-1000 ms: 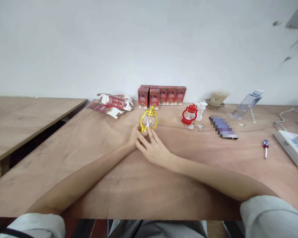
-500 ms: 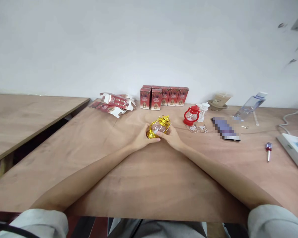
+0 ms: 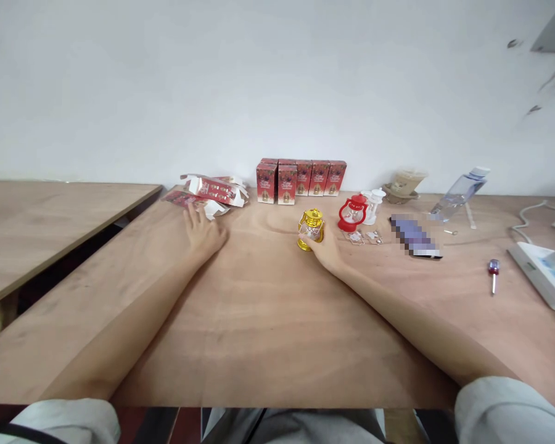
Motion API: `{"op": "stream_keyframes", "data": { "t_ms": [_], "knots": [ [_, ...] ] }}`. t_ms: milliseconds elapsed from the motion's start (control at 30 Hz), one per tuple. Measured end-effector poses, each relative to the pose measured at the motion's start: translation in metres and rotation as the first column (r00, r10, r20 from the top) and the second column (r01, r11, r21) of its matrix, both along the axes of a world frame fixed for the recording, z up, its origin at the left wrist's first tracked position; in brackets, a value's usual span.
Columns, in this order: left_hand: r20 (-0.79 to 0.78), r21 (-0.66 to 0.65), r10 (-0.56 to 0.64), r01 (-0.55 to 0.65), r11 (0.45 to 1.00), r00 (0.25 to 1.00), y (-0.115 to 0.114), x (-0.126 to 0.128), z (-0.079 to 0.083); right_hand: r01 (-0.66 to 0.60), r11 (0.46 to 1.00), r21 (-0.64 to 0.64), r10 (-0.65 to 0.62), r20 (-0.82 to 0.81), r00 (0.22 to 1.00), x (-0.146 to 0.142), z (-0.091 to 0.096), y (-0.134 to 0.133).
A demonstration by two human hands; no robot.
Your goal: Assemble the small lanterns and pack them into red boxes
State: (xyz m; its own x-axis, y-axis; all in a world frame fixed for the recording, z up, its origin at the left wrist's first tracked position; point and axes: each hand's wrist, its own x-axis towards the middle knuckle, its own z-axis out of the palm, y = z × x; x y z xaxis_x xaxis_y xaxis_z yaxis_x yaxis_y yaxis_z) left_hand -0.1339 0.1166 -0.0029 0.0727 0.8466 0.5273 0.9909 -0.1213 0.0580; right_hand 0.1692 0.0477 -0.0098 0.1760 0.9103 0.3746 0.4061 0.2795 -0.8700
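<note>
A small gold lantern [image 3: 313,217] with a clear middle stands upright on the wooden table, and my right hand [image 3: 327,248] grips it from the right side. My left hand [image 3: 201,233] is away to the left, fingers spread and nothing in it, just in front of the opened, flattened red-and-white boxes [image 3: 219,190]. Whether its fingertips touch those boxes I cannot tell. To the right of the gold one stand a red lantern [image 3: 352,213] and a white lantern [image 3: 374,205], the white partly hidden behind the red.
Several closed red boxes [image 3: 287,185] stand near the wall. Rightward are small wire-framed pieces [image 3: 364,237], a phone [image 3: 415,236], a lidded drink cup [image 3: 407,182], a tilted water bottle [image 3: 460,194], a screwdriver [image 3: 493,275] and a white power strip [image 3: 539,274]. A gap separates the left table [image 3: 50,228].
My left hand has let go of the gold lantern and moved left toward the flattened boxes. The lantern, tilted between both hands before, now stands upright in my right hand.
</note>
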Motion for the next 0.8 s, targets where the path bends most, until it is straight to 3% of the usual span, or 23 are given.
{"op": "stream_keyframes", "data": {
  "t_ms": [133, 233, 300, 400, 467, 533, 667, 800],
  "knots": [
    [-0.034, -0.038, 0.022, -0.023, 0.999, 0.999, 0.008, -0.017, -0.002, 0.117, 0.981, 0.156, -0.126, 0.051, 0.991, -0.001, -0.004, -0.003],
    [-0.006, 0.0, 0.004, -0.004, 1.0, 1.0, 0.007, -0.012, -0.002, 0.217, 0.892, 0.396, -0.295, 0.147, 0.944, -0.002, -0.003, -0.011],
    [0.039, 0.056, -0.012, 0.009, 0.998, 0.999, 0.004, -0.007, 0.001, 0.184, 0.81, 0.556, -0.358, 0.221, 0.907, -0.004, -0.004, -0.017],
    [0.093, 0.157, -0.089, 0.074, 0.985, 0.992, -0.002, -0.003, 0.005, -0.028, 0.671, 0.741, -0.358, 0.356, 0.863, -0.008, -0.013, -0.024],
    [0.095, 0.211, -0.164, 0.141, 0.967, 0.982, -0.004, -0.003, 0.006, -0.213, 0.61, 0.763, -0.325, 0.487, 0.811, -0.009, -0.021, -0.025],
    [0.094, 0.239, -0.224, 0.197, 0.951, 0.97, -0.003, -0.006, 0.005, -0.351, 0.616, 0.705, -0.276, 0.611, 0.742, -0.009, -0.027, -0.025],
    [0.109, 0.227, -0.323, 0.293, 0.929, 0.94, 0.003, -0.008, 0.001, -0.418, 0.648, 0.637, -0.224, 0.684, 0.694, -0.009, -0.025, -0.025],
    [0.121, 0.244, -0.291, 0.256, 0.936, 0.949, 0.004, -0.005, 0.001, -0.483, 0.534, 0.693, -0.19, 0.656, 0.731, -0.013, -0.01, -0.026]
  ]
}}
